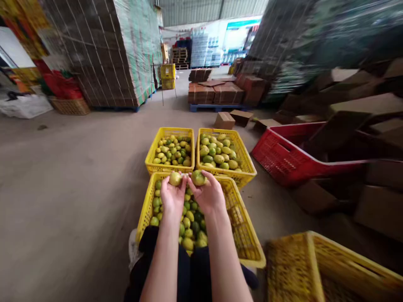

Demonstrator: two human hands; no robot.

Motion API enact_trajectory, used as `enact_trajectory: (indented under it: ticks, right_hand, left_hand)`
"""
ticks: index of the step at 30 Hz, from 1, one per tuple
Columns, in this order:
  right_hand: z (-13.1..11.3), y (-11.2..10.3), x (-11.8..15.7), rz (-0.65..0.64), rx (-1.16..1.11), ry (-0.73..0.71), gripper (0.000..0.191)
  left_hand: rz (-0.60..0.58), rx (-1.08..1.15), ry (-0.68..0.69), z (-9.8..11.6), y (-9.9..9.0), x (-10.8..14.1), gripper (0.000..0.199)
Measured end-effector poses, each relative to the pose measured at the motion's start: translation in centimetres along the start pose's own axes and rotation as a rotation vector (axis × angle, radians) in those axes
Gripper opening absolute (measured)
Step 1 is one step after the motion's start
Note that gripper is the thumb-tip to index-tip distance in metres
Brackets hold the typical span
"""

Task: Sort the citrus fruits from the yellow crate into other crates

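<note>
My left hand (171, 196) is closed around a yellowish lemon (175, 179). Beside it, my right hand (210, 193) grips a larger, greener lemon (198, 178). Both hands are raised side by side over the near yellow crate (247, 228), with their fingertips close together. Many green and yellow lemons (188, 222) lie in that crate, mostly in its left and middle parts. Beyond the hands stand a far left crate (151, 155) of smaller, yellower lemons (171, 151) and a far right crate (247, 161) with bigger, greener ones (219, 151).
At the lower right stands another yellow crate (315, 268). A red crate (283, 155) holding cardboard is farther right, among loose boxes. Ahead, flattened cardboard bundles (217, 93) rest on a blue pallet (217, 108). Tall wrapped stacks (103, 54) rise on both sides.
</note>
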State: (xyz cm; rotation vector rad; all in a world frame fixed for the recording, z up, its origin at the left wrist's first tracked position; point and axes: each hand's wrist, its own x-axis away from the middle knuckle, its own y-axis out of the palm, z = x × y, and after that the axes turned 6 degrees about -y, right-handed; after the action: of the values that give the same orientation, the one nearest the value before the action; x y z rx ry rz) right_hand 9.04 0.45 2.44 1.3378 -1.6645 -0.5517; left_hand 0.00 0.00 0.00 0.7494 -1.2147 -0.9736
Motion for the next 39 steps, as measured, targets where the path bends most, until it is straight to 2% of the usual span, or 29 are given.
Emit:
enact_trajectory:
  ticks: [6,11,14,18,22,25,28,33,36,39]
  right_hand:
    - [0.0,-0.6,-0.4,-0.032,-0.016,0.026,0.013]
    - [0.4,-0.7,-0.8,-0.029,-0.010,0.010,0.010]
    - [0.7,-0.7,-1.0,-0.005,0.013,-0.034,0.006]
    - [0.9,-0.5,-1.2,0.042,0.013,-0.100,0.003]
    - [1.1,-0.5,-1.2,0.042,0.046,-0.182,0.018]
    - [1.4,-0.8,-1.1,0.032,0.133,-0.288,0.028]
    - [1.6,-0.9,-1.1,0.072,0.181,-0.356,0.032]
    - [1.6,-0.7,-1.0,0.100,0.229,-0.400,0.040]
    - [1.5,-0.4,-0.7,0.044,0.267,-0.412,0.047]
    - [1.5,-0.4,-0.5,0.002,0.302,-0.407,0.046]
  left_hand:
    - [0.008,-0.035,0.016,-0.2,0.3,0.4,0.022]
    - [0.033,-0.086,0.011,-0.3,0.3,0.0,0.017]
    - [0.044,-0.174,0.117,-0.5,-0.1,-0.3,0.017]
    - [0.010,-0.333,0.273,-0.8,-0.6,-0.3,0.032]
    - [-0.041,-0.501,0.379,-1.0,-0.9,0.0,0.040]
    - [-0.038,-0.622,0.389,-1.0,-1.1,0.2,0.046]
    - [-0.025,-0.654,0.395,-1.1,-1.2,0.0,0.049]
    - [-0.014,-0.629,0.500,-1.3,-1.2,-0.6,0.049]
    - [-0.049,-0.671,0.554,-1.2,-1.0,-0.4,0.047]
    - [-0.071,-0.738,0.557,-1.0,-0.8,0.2,0.045]
